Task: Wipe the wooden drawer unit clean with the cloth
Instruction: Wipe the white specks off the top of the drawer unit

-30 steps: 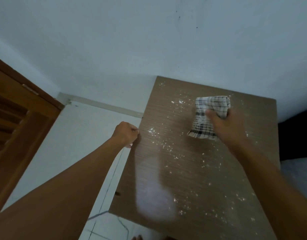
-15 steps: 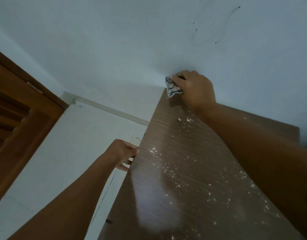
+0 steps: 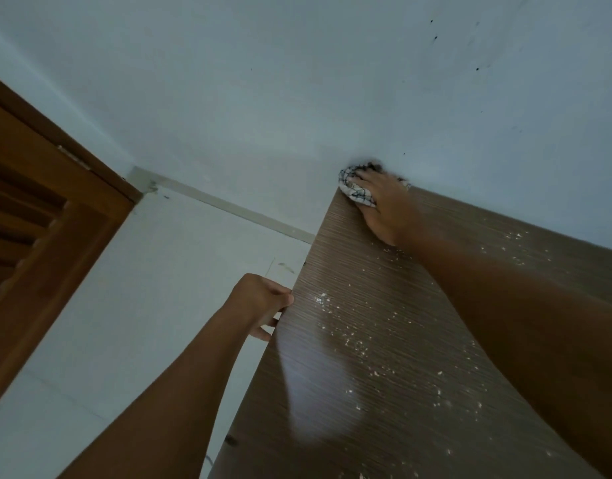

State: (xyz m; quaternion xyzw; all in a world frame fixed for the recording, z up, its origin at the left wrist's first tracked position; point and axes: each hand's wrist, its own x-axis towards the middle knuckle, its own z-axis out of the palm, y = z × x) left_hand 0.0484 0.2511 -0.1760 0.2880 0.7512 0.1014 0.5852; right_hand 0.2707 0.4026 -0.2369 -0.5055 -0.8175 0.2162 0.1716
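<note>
The brown wood-grain top of the drawer unit fills the lower right, dotted with white crumbs and dust. My right hand presses the black-and-white checked cloth flat onto the unit's far left corner, right against the wall. Most of the cloth is hidden under the palm. My left hand grips the unit's left edge about halfway along, fingers curled over the side. My right forearm crosses the top diagonally and hides part of it.
A pale blue wall stands directly behind the unit. A brown wooden door with louvres is at the left. White floor tiles lie between door and unit.
My right hand carried the cloth from the middle of the top to the far left corner by the wall. The left hand stayed on the left edge. The view tilted closer.
</note>
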